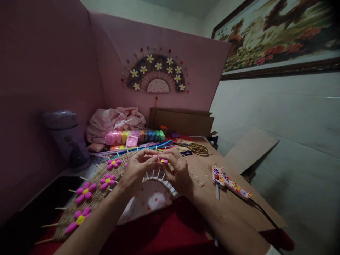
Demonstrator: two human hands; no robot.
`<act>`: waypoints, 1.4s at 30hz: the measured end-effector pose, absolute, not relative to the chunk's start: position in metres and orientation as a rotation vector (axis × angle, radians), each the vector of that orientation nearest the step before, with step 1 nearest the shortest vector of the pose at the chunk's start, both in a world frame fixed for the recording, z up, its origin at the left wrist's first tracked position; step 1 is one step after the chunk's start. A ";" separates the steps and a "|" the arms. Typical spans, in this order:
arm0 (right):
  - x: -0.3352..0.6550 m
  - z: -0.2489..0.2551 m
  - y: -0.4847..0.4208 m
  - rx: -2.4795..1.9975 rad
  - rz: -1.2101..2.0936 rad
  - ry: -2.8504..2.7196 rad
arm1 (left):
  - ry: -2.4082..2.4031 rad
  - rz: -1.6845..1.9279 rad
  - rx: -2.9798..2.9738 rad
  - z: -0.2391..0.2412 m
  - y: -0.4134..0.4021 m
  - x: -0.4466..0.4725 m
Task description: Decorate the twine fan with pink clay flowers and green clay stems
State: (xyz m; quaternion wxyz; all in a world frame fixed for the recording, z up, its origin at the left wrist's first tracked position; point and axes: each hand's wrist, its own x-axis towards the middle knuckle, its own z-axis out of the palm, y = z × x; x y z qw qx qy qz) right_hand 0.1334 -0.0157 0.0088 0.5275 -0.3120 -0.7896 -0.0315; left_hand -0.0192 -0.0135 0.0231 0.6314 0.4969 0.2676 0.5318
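My left hand point(140, 164) and my right hand point(177, 170) meet above the middle of a half-round fan. Their fingertips pinch a small pink-and-yellow clay piece point(164, 161), mostly hidden by the fingers. Under my arms lies the fan's twine-wrapped band point(99, 180), with thin wooden sticks jutting from its edges. Several magenta clay flowers with yellow centres, such as one clay flower point(85, 192), sit on its left part. A white half-circle with red dots point(148, 198) forms the fan's inner part. My hands cover part of the band's right side.
A flower-patterned glue gun point(231, 184) lies on brown board at right, its cord running off. Behind my hands are scissors point(198, 148), coloured clay packs point(135, 136) and pipe cleaners point(159, 144). A lilac tumbler point(67, 140) stands left. A finished-looking fan point(156, 72) hangs on the pink panel.
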 end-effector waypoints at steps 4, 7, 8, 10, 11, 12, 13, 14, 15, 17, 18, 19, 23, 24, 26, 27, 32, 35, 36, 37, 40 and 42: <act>0.134 0.007 -0.015 -0.745 -0.087 -1.949 | 0.650 1.245 1.160 0.016 -0.014 -0.021; 0.134 0.007 -0.014 -0.744 -0.082 -1.994 | 0.719 1.311 1.117 0.013 -0.014 -0.021; 0.133 0.007 -0.014 -0.734 -0.078 -2.005 | 0.742 1.330 1.095 0.013 -0.014 -0.020; 0.133 0.008 -0.014 -0.709 -0.064 -2.017 | 0.772 1.351 1.051 0.014 -0.015 -0.018; 0.132 0.008 -0.014 -0.703 -0.051 -2.008 | 0.777 1.357 1.028 0.015 -0.015 -0.017; 0.132 0.008 -0.014 -0.706 -0.033 -1.986 | 0.774 1.362 1.005 0.016 -0.016 -0.016; 0.131 0.008 -0.014 -0.718 -0.009 -1.954 | 0.766 1.365 0.984 0.018 -0.017 -0.015; 0.130 0.008 -0.014 -0.733 0.020 -1.916 | 0.757 1.370 0.963 0.019 -0.018 -0.014; 0.129 0.007 -0.015 -0.750 0.051 -1.875 | 0.749 1.384 0.944 0.020 -0.020 -0.013; 0.128 0.007 -0.015 -0.777 0.118 -1.795 | 0.739 1.422 0.918 0.021 -0.021 -0.012; 0.129 0.007 -0.015 -0.782 0.156 -1.773 | 0.732 1.430 0.920 0.021 -0.021 -0.012; 0.129 0.007 -0.014 -0.782 0.190 -1.763 | 0.726 1.432 0.931 0.020 -0.021 -0.012; 0.132 0.007 -0.012 -0.707 0.198 -1.802 | 0.718 1.411 0.997 0.015 -0.019 -0.017; 0.133 0.006 -0.011 -0.675 0.165 -1.824 | 0.722 1.408 1.002 0.014 -0.018 -0.017; 0.133 0.005 -0.011 -0.630 0.092 -1.873 | 0.727 1.389 1.020 0.012 -0.017 -0.018; 0.133 0.004 -0.010 -0.625 0.062 -1.893 | 0.732 1.378 1.034 0.012 -0.017 -0.018; 0.134 0.002 -0.008 -0.644 0.016 -1.949 | 0.764 1.340 1.078 0.011 -0.017 -0.019; 0.135 0.003 -0.008 -0.628 0.022 -1.980 | 0.770 1.322 1.130 0.010 -0.016 -0.020; 0.135 0.003 -0.008 -0.628 0.026 -1.991 | 0.778 1.330 1.146 0.009 -0.016 -0.020; 0.134 0.003 -0.009 -0.631 0.034 -2.004 | 0.791 1.345 1.159 0.009 -0.015 -0.020; 0.132 0.003 -0.010 -0.675 0.139 -1.987 | 0.830 1.389 1.164 0.009 -0.015 -0.020; 0.130 0.003 -0.010 -0.718 0.385 -1.863 | 0.843 1.419 1.138 0.010 -0.015 -0.020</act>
